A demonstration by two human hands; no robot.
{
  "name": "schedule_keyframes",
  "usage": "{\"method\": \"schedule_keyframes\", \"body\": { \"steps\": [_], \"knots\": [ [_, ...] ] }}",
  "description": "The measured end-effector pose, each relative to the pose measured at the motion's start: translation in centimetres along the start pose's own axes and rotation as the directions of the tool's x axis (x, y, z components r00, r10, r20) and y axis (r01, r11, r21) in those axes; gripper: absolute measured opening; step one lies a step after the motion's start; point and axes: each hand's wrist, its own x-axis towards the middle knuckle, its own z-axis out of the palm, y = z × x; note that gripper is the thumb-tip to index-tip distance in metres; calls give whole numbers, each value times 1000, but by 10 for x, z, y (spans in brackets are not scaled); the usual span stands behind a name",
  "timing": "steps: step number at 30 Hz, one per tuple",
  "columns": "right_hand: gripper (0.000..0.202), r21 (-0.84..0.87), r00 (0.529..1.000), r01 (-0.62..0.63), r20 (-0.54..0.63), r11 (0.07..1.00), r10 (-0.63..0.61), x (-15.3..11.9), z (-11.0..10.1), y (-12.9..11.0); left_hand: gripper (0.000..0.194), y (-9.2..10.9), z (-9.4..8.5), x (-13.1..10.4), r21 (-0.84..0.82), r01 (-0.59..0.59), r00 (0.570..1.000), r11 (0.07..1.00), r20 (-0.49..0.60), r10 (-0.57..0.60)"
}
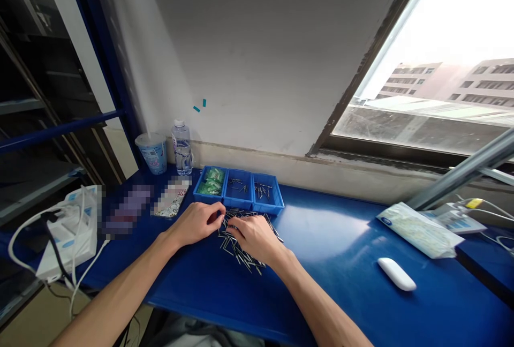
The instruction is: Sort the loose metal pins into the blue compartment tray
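A pile of thin metal pieces (241,257), some seemingly bent like small hex keys, lies on the blue table under my hands. My left hand (198,222) is at the pile's left edge, its thumb and fingers closed together; what they hold, if anything, is too small to see. Over the pile, my right hand (255,235) has its thumb and forefinger pinched, and I cannot make out what is between them. Just beyond stand three joined blue bins: the left bin (209,197) holds green packets, while the middle bin (239,201) and right bin (268,209) contain a few metal pieces.
A lidded cup (152,153) and a water bottle (182,149) stand at the back left. Nearer on that side are a phone-like object (172,198) and a power strip (70,240) with cables. To the right lie a tissue pack (420,229) and a white case (397,274).
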Motion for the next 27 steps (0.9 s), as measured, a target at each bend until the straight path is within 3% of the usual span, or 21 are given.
{"method": "schedule_keyframes", "body": {
  "steps": [16,22,27],
  "knots": [
    [23,10,998,-13,-62,1000,14,1,6,-4,12,3,-2,0,-40,13,1000,999,-1,-13],
    [20,43,976,-67,-206,997,74,2,9,2,12,1,-1,0,1,36,999,999,10,-36],
    [20,74,958,-39,-279,996,59,2,10,2,10,-1,2,-1,-12,12,1000,1000,20,-12]
  ]
}}
